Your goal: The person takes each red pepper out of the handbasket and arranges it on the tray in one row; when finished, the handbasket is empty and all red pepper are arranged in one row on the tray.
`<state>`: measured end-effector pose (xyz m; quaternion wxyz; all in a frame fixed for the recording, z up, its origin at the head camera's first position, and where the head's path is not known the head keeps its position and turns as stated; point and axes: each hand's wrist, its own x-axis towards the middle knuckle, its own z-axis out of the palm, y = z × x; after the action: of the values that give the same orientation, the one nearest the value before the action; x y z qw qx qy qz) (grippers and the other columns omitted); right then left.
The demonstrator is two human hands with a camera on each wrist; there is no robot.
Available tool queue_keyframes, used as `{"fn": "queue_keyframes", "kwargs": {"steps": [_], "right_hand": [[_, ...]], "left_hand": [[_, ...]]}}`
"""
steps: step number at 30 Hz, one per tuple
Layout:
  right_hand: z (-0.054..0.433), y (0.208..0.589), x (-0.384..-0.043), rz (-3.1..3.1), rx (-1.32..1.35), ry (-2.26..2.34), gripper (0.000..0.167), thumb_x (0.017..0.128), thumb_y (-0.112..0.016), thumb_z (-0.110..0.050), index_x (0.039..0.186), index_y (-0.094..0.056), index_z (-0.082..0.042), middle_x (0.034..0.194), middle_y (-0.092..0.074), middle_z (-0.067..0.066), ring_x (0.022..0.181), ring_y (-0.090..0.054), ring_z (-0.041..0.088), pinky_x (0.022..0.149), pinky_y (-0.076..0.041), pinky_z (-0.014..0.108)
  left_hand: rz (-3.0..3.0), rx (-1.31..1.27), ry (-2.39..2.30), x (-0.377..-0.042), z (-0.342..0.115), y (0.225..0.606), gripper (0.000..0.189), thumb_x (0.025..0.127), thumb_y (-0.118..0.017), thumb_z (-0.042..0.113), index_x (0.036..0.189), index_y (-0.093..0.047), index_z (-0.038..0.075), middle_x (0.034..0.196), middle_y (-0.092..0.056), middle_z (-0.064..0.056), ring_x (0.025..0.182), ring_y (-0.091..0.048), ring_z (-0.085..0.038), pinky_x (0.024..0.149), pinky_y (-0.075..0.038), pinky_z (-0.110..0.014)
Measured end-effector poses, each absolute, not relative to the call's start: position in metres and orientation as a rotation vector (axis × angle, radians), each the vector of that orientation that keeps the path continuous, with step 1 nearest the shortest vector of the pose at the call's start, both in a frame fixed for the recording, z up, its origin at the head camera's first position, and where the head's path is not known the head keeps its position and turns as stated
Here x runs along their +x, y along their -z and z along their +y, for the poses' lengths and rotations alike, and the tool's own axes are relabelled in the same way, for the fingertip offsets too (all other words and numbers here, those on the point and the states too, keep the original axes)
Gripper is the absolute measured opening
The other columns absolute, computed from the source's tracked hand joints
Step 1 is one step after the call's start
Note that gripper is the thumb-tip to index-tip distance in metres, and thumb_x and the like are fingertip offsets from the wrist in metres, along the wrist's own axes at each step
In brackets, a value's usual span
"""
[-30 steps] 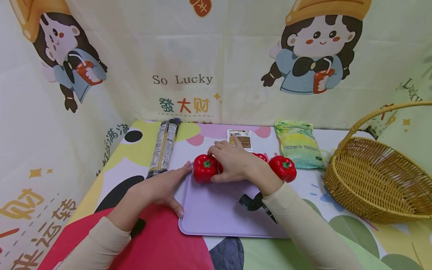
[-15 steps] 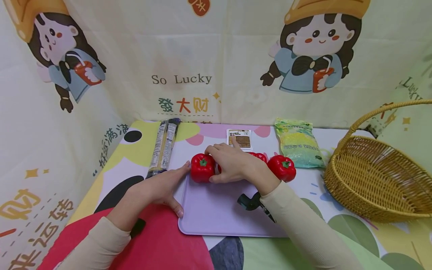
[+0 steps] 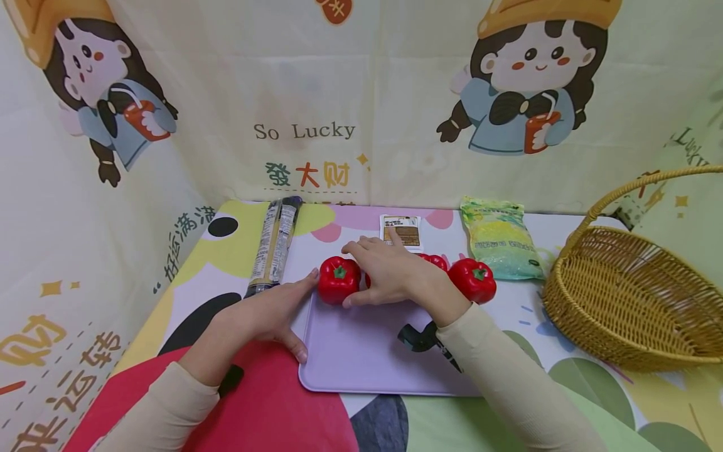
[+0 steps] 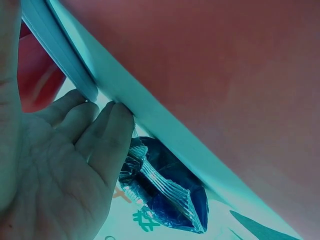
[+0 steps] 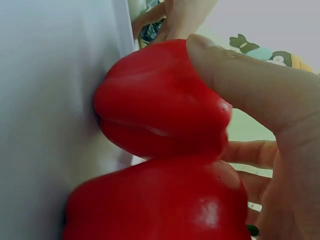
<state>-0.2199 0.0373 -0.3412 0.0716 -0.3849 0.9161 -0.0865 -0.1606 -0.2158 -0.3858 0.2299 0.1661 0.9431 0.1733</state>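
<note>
A red bell pepper [image 3: 337,290] with a green stem stands upright at the far left corner of the lilac tray [image 3: 361,364]. My right hand [image 3: 390,270] reaches over the tray and grips this pepper, thumb [image 5: 220,65] on its near side and fingers round its far side. Another bell pepper [image 5: 160,205] sits right beside it, mostly covered by that hand in the head view. Two more show past the hand, a half-hidden pepper [image 3: 436,261] and a whole pepper [image 3: 474,282]. My left hand [image 3: 271,314] rests along the tray's left edge, fingers straight and thumb spread.
A long, narrow plastic packet [image 3: 273,245] lies beyond my left hand. Behind the peppers are a small white-and-brown sachet [image 3: 403,232] and a green-yellow bag [image 3: 501,242]. A wicker basket [image 3: 627,301] with a tall handle stands at the right. Printed cloth walls enclose the table.
The gripped bell pepper has shifted slightly left toward the tray's corner, with my right hand moving along. My left hand keeps its place at the tray edge.
</note>
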Motion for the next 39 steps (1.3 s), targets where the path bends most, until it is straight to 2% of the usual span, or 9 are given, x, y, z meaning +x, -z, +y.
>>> {"fn": "queue_keyframes", "kwargs": {"steps": [5, 10, 18, 23, 27, 32, 39], "right_hand": [[0.051, 0.334, -0.217, 2.801, -1.167, 0.27, 0.095, 0.077, -0.08, -0.065, 0.153, -0.044, -0.021, 0.147, -0.055, 0.003, 0.142, -0.045, 0.024, 0.121, -0.012, 0.069], [0.071, 0.33, -0.215, 2.822, -1.196, 0.293, 0.093, 0.079, -0.077, -0.066, 0.154, -0.044, -0.022, 0.148, -0.053, 0.004, 0.143, -0.043, 0.025, 0.121, -0.014, 0.068], [0.1, 0.329, -0.216, 2.783, -1.173, 0.352, 0.088, 0.082, -0.076, -0.065, 0.153, -0.046, -0.023, 0.158, -0.045, 0.006, 0.151, -0.033, 0.028, 0.122, -0.009, 0.069], [0.12, 0.329, -0.214, 2.763, -1.144, 0.397, 0.089, 0.081, -0.077, -0.065, 0.153, -0.047, -0.022, 0.159, -0.045, 0.006, 0.151, -0.033, 0.029, 0.122, -0.011, 0.068], [0.141, 0.333, -0.212, 2.782, -1.133, 0.443, 0.087, 0.08, -0.079, -0.064, 0.151, -0.05, -0.021, 0.154, -0.049, 0.005, 0.147, -0.039, 0.029, 0.121, -0.016, 0.069], [0.163, 0.338, -0.211, 2.805, -1.157, 0.496, 0.084, 0.08, -0.08, -0.063, 0.147, -0.054, -0.021, 0.145, -0.056, 0.004, 0.138, -0.048, 0.028, 0.116, -0.027, 0.069], [0.185, 0.338, -0.209, 2.816, -1.11, 0.555, 0.084, 0.079, -0.081, -0.062, 0.146, -0.053, -0.02, 0.143, -0.057, 0.002, 0.132, -0.053, 0.027, 0.106, -0.048, 0.059]], "left_hand": [[2.597, 0.456, -0.485, -0.161, -0.214, 0.384, 0.146, 0.053, -0.097, 0.058, 0.166, -0.013, 0.018, 0.166, -0.032, -0.005, 0.153, -0.031, -0.03, 0.115, -0.042, -0.051], [2.593, 0.452, -0.489, -0.161, -0.214, 0.383, 0.146, 0.053, -0.097, 0.057, 0.166, -0.013, 0.018, 0.167, -0.031, -0.004, 0.153, -0.031, -0.029, 0.116, -0.041, -0.05], [2.584, 0.438, -0.504, -0.16, -0.215, 0.385, 0.146, 0.053, -0.098, 0.054, 0.166, -0.013, 0.017, 0.166, -0.032, -0.005, 0.152, -0.031, -0.03, 0.115, -0.042, -0.05], [2.584, 0.426, -0.516, -0.16, -0.215, 0.387, 0.146, 0.052, -0.099, 0.054, 0.166, -0.014, 0.018, 0.166, -0.032, -0.005, 0.152, -0.031, -0.029, 0.114, -0.044, -0.049], [2.587, 0.435, -0.503, -0.161, -0.214, 0.387, 0.147, 0.052, -0.098, 0.055, 0.166, -0.014, 0.018, 0.166, -0.032, -0.004, 0.152, -0.031, -0.028, 0.115, -0.043, -0.049], [2.588, 0.434, -0.491, -0.161, -0.213, 0.386, 0.148, 0.051, -0.098, 0.056, 0.166, -0.013, 0.018, 0.166, -0.032, -0.004, 0.152, -0.032, -0.028, 0.115, -0.042, -0.049], [2.591, 0.422, -0.497, -0.161, -0.213, 0.385, 0.147, 0.052, -0.098, 0.055, 0.166, -0.014, 0.019, 0.166, -0.032, -0.005, 0.152, -0.032, -0.029, 0.114, -0.044, -0.05]]}}
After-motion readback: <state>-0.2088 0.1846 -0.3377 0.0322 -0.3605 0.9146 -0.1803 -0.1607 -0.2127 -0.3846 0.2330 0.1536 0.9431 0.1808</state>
